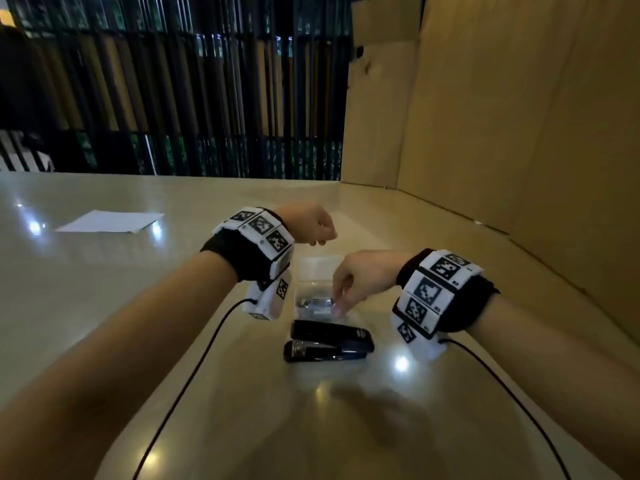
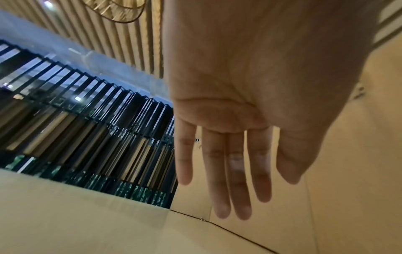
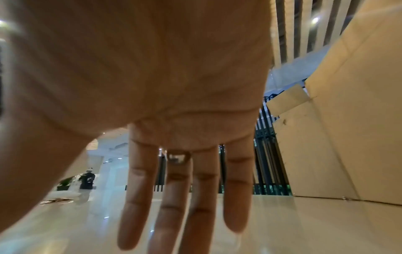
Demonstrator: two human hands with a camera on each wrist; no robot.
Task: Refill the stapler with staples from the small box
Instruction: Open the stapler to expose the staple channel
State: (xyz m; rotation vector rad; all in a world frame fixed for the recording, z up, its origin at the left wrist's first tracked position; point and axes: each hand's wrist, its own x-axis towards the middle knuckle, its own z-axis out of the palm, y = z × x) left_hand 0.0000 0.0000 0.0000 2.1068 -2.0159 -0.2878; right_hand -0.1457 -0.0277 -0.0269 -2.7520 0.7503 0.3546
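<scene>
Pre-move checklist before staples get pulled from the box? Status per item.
1. Small box open, staples exposed: ok.
2. Right hand over the staples, fingertips down at them: ok.
3. Right hand gripping a strip: not ok; the right wrist view shows straight fingers with nothing held.
4. Left hand free: ok; it holds nothing and hovers above the box.
5. Stapler on the table, just in front of the box: ok.
6. Stapler magazine open for loading: cannot tell.

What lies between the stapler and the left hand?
In the head view, the clear staple box lies between stapler and left hand.
</scene>
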